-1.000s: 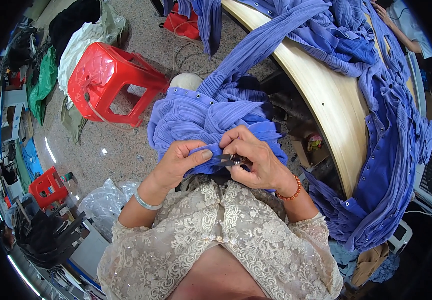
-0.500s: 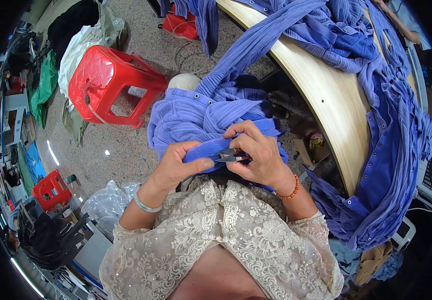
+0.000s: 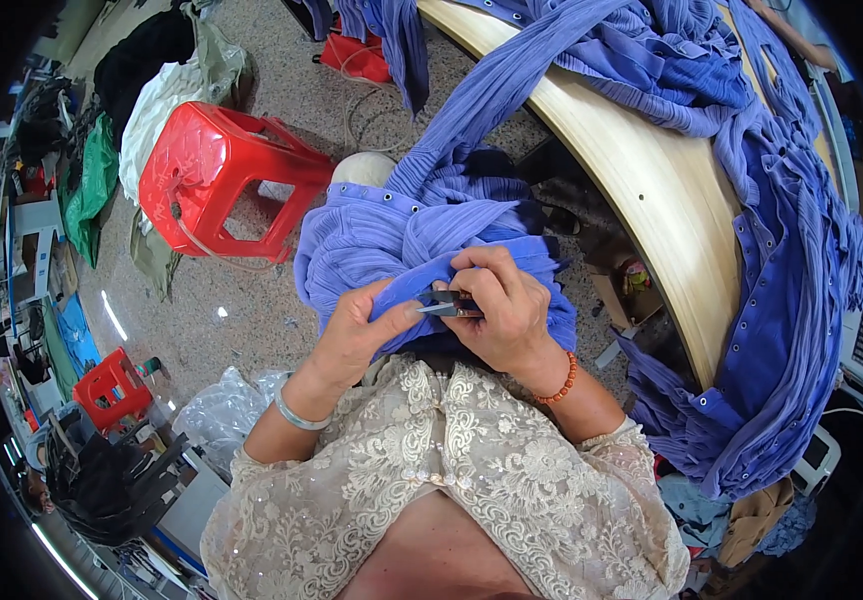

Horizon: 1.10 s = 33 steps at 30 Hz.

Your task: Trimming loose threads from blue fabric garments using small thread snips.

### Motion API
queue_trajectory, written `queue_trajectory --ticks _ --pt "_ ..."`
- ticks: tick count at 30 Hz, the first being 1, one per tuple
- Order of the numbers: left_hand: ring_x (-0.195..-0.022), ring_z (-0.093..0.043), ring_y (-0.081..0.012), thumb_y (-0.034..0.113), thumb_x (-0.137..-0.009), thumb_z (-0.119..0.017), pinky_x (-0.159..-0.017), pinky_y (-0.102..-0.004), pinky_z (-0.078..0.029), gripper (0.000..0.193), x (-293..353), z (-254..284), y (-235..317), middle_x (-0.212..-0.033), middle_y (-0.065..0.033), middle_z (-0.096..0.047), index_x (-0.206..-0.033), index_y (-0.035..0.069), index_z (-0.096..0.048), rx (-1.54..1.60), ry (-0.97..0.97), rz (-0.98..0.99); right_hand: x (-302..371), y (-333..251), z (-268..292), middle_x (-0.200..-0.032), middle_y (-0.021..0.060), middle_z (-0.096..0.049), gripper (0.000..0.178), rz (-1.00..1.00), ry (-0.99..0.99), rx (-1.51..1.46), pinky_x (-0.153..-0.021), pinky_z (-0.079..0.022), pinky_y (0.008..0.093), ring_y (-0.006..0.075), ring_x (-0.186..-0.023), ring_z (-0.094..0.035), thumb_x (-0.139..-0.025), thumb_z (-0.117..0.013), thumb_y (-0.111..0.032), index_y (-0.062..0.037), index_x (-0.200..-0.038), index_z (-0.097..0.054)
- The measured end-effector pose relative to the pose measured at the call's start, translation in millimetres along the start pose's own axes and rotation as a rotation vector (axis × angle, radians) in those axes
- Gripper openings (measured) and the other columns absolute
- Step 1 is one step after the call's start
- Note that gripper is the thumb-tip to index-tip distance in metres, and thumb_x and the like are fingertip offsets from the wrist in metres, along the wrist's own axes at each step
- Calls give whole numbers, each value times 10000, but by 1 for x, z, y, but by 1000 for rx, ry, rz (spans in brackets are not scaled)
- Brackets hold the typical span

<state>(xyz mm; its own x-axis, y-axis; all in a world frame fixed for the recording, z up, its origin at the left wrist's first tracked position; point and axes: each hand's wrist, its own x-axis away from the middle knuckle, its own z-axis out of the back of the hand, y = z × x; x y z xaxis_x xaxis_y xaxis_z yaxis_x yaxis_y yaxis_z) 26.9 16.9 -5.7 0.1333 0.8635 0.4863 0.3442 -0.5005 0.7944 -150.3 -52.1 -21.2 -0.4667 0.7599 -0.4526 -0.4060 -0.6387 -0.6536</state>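
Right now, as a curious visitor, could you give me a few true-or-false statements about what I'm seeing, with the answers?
1. The right hand holds small snips. True.
2. The beaded bracelet is on the left wrist. False: the orange-brown beads circle the right wrist.
3. The left hand holds blue-purple fabric. True.
4. The larger stool is green. False: the larger stool is red.
5. A pale wooden table stands to the person's right. True.
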Motion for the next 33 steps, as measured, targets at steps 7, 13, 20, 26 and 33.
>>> queue_trajectory --ticks 7,13,20,26,33 --pt "-913 -616 -107 169 -939 -531 -837 -256 -487 277 -5 3 -3 -1020 -73 -655 -1131 -21 -592 345 38 99 2 9 10 -819 54 -591 254 -21 -63 -120 -486 -452 293 191 -568 -587 -686 -774 -140 -73 -835 -580" --pt "-935 -636 -145 153 -940 -521 -863 -280 -499 277 -7 -3 0 -1046 -103 -656 -1135 -33 -581 461 62 119 13 8 23 -771 92 -569 403 -137 -89 -175 -509 -470 267 178 -608 -579 -732 -751 -108 -27 -1096 -600" --pt "-953 -642 -170 137 -938 -520 -872 -294 -505 274 -7 -8 -3 -1069 -117 -649 -1148 -34 -567 550 52 108 29 -1 10 -767 82 -572 418 -223 -59 -191 -514 -441 309 216 -562 -555 -749 -723 -113 -39 -1144 -607" --pt "-960 -640 -171 120 -934 -523 -874 -293 -506 273 -5 -7 -6 -1078 -120 -644 -1156 -35 -558 572 52 100 29 -3 6 -751 80 -563 426 -201 -18 -173 -513 -442 307 213 -560 -553 -748 -726 -112 -34 -1149 -606" --pt "-980 -636 -178 106 -934 -518 -884 -294 -505 285 -3 -9 -6 -1098 -123 -635 -1179 -37 -542 580 41 112 29 -5 7 -742 87 -558 415 -247 -18 -244 -505 -440 301 211 -553 -549 -754 -714 -81 -29 -1150 -602"
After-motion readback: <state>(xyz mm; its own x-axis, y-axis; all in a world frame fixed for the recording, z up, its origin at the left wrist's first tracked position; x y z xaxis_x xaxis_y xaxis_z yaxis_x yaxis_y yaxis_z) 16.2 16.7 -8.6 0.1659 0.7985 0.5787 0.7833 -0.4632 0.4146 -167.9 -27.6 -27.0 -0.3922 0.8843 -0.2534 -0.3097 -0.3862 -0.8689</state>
